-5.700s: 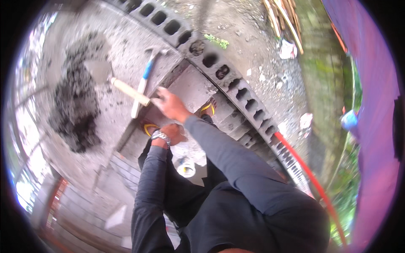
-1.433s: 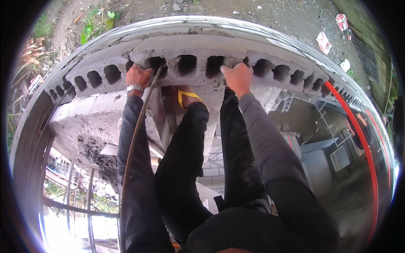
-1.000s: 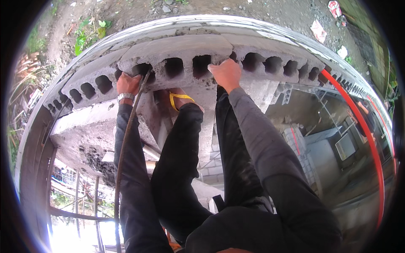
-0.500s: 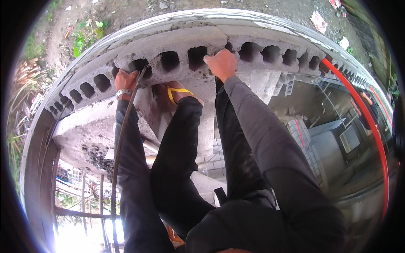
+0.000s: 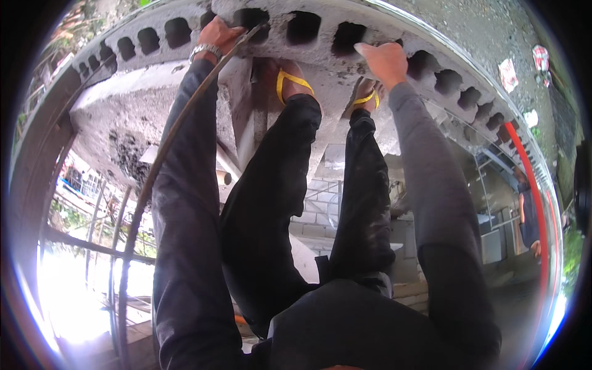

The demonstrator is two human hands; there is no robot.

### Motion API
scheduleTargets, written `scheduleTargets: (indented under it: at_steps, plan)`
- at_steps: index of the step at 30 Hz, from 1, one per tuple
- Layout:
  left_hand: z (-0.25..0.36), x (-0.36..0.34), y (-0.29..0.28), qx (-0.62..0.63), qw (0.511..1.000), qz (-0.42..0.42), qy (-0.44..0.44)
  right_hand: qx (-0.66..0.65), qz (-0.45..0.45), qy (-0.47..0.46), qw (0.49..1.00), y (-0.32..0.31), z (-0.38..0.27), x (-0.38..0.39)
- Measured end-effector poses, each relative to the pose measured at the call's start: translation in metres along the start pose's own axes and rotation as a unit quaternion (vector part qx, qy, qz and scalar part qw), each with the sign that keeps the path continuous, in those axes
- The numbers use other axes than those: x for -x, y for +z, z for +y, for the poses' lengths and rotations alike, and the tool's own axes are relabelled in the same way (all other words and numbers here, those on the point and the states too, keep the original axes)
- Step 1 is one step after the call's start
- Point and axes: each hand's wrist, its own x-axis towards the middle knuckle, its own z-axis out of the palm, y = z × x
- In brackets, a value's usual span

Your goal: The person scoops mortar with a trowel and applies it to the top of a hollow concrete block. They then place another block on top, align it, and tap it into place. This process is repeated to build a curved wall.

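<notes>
Curving along the far side, the block wall (image 5: 163, 54) is the biggest thing from where I stand; its top row looks laid, no gap I can make out. On its near side sits the concrete slab (image 5: 114, 114), w/ a dark mortar heap (image 5: 126, 155) toward its lower L edge, so prob. some mix is unused. A steel rod (image 5: 147, 194) rises through the row at the wall's top edge & slants down left. The hollow block (image 5: 326, 46) lies in line along that same edge, seemingly threaded on the rod near its L end, so I'd call it placed; can't tell if it's bedded. Its openings show dark, so they seem unfilled. Hands are well apart, each clamped on the block: L hand (image 5: 219, 36) at its L end, R hand (image 5: 387, 63) by its R corner, grip partly hidden. Smallest: yellow sandal straps (image 5: 294, 79), below the wall's near edge.
</notes>
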Motion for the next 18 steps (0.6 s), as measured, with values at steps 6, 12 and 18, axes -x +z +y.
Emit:
scheduleTargets:
  at_steps: [6,12,18]
  plan:
    - [-0.019,-0.01,0.014,0.158,0.972,-0.111,-0.134,-0.017,-0.027,-0.093,0.995,0.007,0.016,-0.005]
    - [-0.046,0.001,0.04,-0.098,0.96,0.141,0.22,-0.055,-0.012,-0.177,0.983,0.006,0.023,-0.014]
    - [-0.02,-0.004,0.025,0.028,0.98,0.14,0.141,-0.128,-0.039,-0.155,0.979,0.01,0.034,-0.025]
